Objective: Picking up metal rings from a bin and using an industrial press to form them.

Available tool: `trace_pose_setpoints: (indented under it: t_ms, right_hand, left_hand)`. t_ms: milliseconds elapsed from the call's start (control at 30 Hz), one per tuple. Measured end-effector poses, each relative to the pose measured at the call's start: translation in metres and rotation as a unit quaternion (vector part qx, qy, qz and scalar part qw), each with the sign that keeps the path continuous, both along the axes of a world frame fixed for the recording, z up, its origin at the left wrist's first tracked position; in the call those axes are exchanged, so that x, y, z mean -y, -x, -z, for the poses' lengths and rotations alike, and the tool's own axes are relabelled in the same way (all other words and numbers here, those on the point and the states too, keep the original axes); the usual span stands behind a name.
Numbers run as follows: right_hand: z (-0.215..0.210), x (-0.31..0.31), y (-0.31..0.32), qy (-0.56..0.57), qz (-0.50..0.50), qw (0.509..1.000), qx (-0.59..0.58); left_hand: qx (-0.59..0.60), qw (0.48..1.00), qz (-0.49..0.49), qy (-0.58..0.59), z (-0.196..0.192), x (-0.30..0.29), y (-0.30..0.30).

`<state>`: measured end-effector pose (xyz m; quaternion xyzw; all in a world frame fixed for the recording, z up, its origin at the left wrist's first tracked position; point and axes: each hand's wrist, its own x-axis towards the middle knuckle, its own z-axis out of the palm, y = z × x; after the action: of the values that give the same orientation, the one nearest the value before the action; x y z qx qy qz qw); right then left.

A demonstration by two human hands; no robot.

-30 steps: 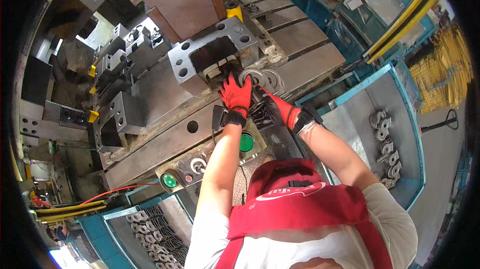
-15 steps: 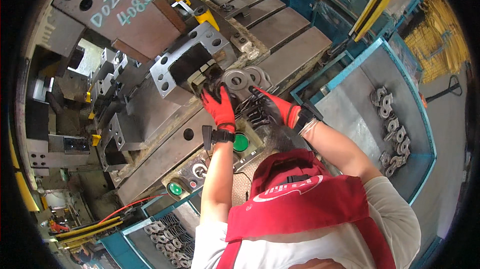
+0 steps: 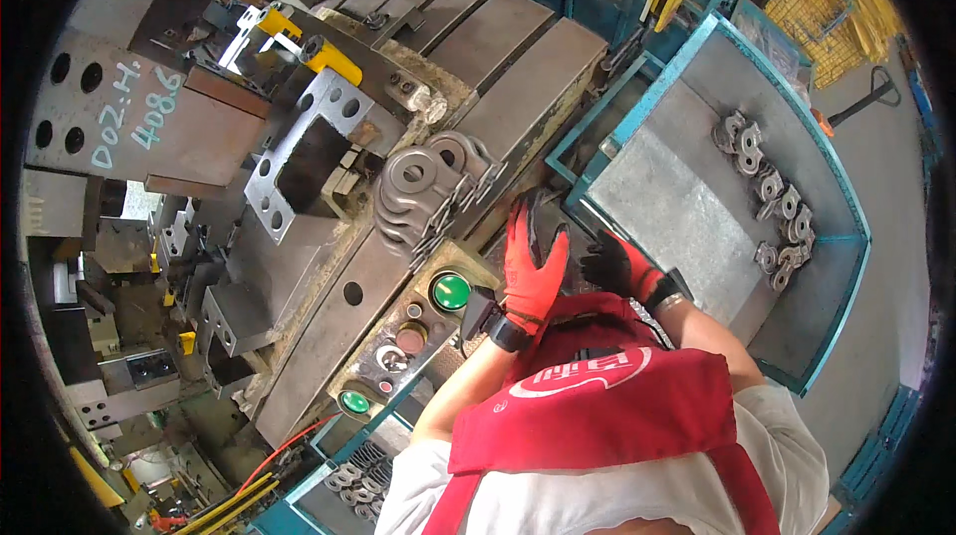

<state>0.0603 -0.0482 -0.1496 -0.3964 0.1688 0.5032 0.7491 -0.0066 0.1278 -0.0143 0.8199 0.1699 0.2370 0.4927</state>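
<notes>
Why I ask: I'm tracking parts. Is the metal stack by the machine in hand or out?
Out: a visible gap separates the metal stack from the left hand and right hand.

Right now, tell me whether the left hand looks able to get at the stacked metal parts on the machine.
Probably yes: the left hand looks empty, the stacked metal parts are nearby, and nothing visible blocks the way between.

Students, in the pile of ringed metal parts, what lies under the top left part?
Edges of more stacked parts show below the top left part; their faces are mostly covered, and what they rest on is hidden.
</notes>
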Motion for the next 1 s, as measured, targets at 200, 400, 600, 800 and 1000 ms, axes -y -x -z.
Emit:
trace_pose_setpoints:
  t_ms: [200,400,600,800,1000]
  right_hand:
    - [0.007,0.034,-0.003,0.120,-0.075,0.987,0.076]
    - [-0.069,-0.068,-0.033,0.162,-0.087,0.875,0.447]
    - [-0.132,-0.189,-0.045,0.159,-0.205,0.769,0.584]
    - [-0.126,-0.207,-0.040,0.173,-0.248,0.735,0.607]
    - [-0.128,-0.210,-0.043,0.074,-0.190,0.816,0.542]
  left_hand:
    - [0.058,0.992,-0.108,-0.016,0.006,-0.022,0.003]
    - [0.060,0.948,-0.312,-0.003,-0.013,-0.100,0.014]
    - [-0.299,0.907,-0.281,-0.098,-0.033,-0.163,-0.001]
    - [-0.303,0.912,-0.275,-0.021,-0.019,-0.187,-0.015]
    - [0.026,0.949,-0.311,0.045,-0.003,-0.161,0.013]
